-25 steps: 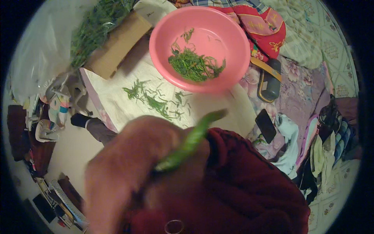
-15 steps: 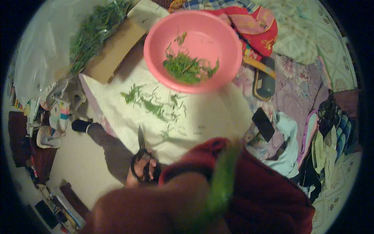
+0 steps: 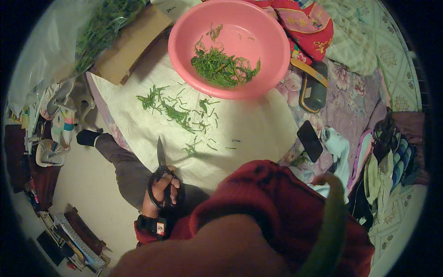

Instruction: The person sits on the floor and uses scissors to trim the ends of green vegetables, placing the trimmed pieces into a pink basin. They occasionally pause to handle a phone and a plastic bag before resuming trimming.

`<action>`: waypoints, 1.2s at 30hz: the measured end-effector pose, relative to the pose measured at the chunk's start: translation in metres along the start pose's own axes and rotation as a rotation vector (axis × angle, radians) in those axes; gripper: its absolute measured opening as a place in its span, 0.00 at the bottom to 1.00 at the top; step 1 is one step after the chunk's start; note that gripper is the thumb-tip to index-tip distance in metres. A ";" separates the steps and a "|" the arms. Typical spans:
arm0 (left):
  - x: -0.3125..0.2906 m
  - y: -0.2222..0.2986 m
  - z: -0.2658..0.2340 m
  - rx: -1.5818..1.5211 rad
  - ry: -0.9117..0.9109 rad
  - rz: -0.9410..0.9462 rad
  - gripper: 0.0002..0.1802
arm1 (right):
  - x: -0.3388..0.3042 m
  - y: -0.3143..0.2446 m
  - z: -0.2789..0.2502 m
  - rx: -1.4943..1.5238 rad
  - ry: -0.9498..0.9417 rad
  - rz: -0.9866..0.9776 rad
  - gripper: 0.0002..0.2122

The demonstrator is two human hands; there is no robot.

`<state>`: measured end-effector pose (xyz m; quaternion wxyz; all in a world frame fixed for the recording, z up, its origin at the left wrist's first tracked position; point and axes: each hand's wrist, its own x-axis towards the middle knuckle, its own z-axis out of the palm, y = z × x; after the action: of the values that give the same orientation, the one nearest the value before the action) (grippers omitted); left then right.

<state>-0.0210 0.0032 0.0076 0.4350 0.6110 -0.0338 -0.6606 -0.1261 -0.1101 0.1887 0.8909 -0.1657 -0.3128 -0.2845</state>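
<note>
My left hand [image 3: 159,193] is closed round the black handles of a pair of scissors [image 3: 161,153], whose blades are together and point away from me over the cloth's edge. A dark band circles that wrist. My right hand [image 3: 207,247], below its dark red cuff, looms large and blurred at the lower edge; its fingers are hidden. To its right a long green stem or leaf [image 3: 330,219] stands close to the camera, out of focus; I cannot tell what holds it. Cut green pieces [image 3: 173,113] lie scattered on the white cloth [image 3: 249,124]. More cut greens [image 3: 221,68] fill part of the pink basin [image 3: 184,76].
A cardboard piece [image 3: 131,46] and a plastic bag [image 3: 48,51] of uncut greens [image 3: 104,34] stand far left. Right of the cloth are a dark oval object [image 3: 314,90] with a yellow edge, a black phone [image 3: 309,141] and heaped clothes [image 3: 390,157]. A socked foot [image 3: 87,138] rests at left.
The green stem has moved right, away from my right hand's side. My left hand with the scissors sits slightly farther left in the picture. The basin and greens appear higher as the view shifts.
</note>
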 end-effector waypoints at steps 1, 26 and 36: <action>0.001 0.000 0.000 -0.003 0.006 0.006 0.16 | 0.000 -0.001 -0.002 -0.002 0.000 0.003 0.12; 0.008 -0.009 -0.016 0.177 -0.119 0.074 0.15 | -0.003 -0.033 -0.003 -0.105 0.027 0.181 0.09; -0.001 -0.002 0.001 0.017 0.006 0.016 0.16 | -0.086 -0.088 -0.118 -0.963 0.674 0.524 0.09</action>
<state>-0.0233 0.0045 0.0075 0.4351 0.6162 -0.0431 -0.6551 -0.1799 -0.2005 0.0544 0.8061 -0.5197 0.1980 -0.2024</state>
